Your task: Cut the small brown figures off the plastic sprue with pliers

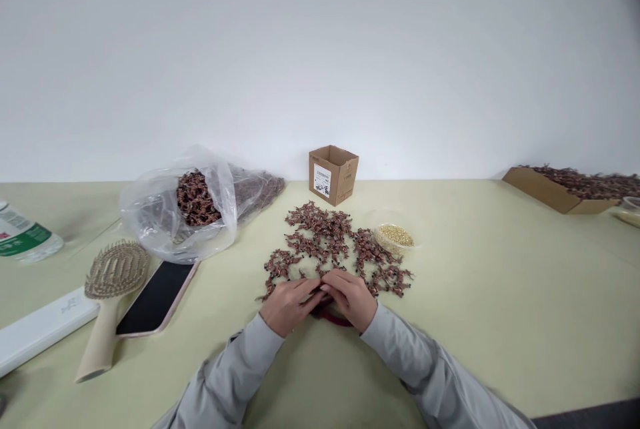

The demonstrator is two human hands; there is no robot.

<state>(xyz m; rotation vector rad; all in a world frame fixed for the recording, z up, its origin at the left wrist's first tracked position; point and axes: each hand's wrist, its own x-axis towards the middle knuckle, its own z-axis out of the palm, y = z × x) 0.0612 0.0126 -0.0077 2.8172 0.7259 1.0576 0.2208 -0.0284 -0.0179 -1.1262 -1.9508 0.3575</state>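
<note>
My left hand (289, 303) and my right hand (353, 297) meet at the near edge of a spread of small brown animal figurines (320, 230) that look like reindeer. The fingertips of both hands pinch together over something small and dark, mostly hidden by the fingers. Below the fingers, partly covered by the right hand, shows a dark red curved thing (336, 317) whose kind I cannot make out. A clear plastic bowl (379, 240) of small gold beads (396, 235) stands right of the figurines.
An open cardboard box (346, 182) stands by the wall. To the left are a plastic bag (155, 219) of brown figurines, a phone (156, 299), a hairbrush (107, 312), a white case (47, 325) and a bottle (25, 235). A cardboard tray (550, 194) of figurines lies far right.
</note>
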